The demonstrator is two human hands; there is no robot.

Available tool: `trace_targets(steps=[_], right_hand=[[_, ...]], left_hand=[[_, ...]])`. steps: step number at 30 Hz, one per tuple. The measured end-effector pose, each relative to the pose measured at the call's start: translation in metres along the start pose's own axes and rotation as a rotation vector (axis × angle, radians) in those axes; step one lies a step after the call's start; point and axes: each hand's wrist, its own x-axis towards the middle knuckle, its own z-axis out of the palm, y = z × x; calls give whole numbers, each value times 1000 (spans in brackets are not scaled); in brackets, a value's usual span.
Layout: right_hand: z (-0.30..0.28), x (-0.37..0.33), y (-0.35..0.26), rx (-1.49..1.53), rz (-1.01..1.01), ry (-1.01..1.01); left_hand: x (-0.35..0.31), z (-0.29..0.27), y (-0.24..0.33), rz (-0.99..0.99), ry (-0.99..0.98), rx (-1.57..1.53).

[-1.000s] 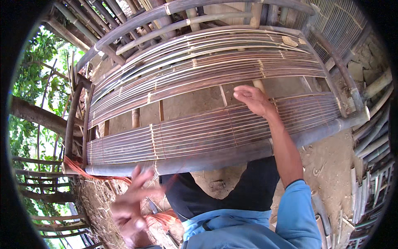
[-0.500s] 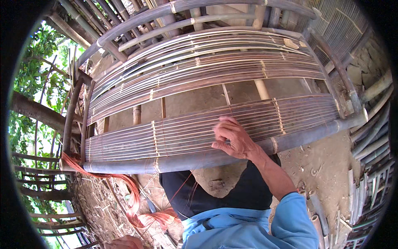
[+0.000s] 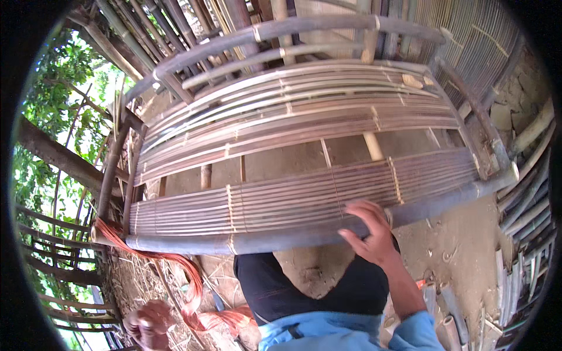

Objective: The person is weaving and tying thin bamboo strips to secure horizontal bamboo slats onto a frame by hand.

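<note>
A bamboo bench (image 3: 304, 233) stands in front of me, its seat made of thin slats (image 3: 287, 202) crossed by pale bindings. My right hand (image 3: 374, 237) is at the front pole, right of the middle, with thumb and fingers apart and nothing visible between them. Whether it touches the pole I cannot tell. Low at the left, away from the bench, is my left hand (image 3: 149, 324), smeared by motion; its fingers look curled, but what they hold, if anything, does not show. A bundle of orange-red strands (image 3: 192, 275) hangs from the bench's left front corner and trails toward my lap.
A wide gap splits the slats into a front and a back band. A small tan piece (image 3: 412, 81) lies on the far right slats. Cut bamboo lengths (image 3: 453, 310) rest on the dirt floor at the right, beside stacked poles (image 3: 527, 205). A bamboo railing (image 3: 64, 269) runs along the left.
My right hand has moved right and toward me, from over the front slats to the front pole, its fingers spreading. My left hand has risen farther into view at the lower left.
</note>
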Motion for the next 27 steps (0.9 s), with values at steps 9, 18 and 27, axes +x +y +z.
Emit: trace_targets(steps=[9, 18, 27], right_hand=[[-100, -180, -82, -394, 746, 27], [-218, -81, -229, -295, 1005, -233], [-259, -8, -336, -171, 1018, -390]], left_hand=[[51, 38, 79, -417, -64, -83], [-82, 5, 39, -764, -366, 426], [-9, -24, 176, -978, -402, 420]])
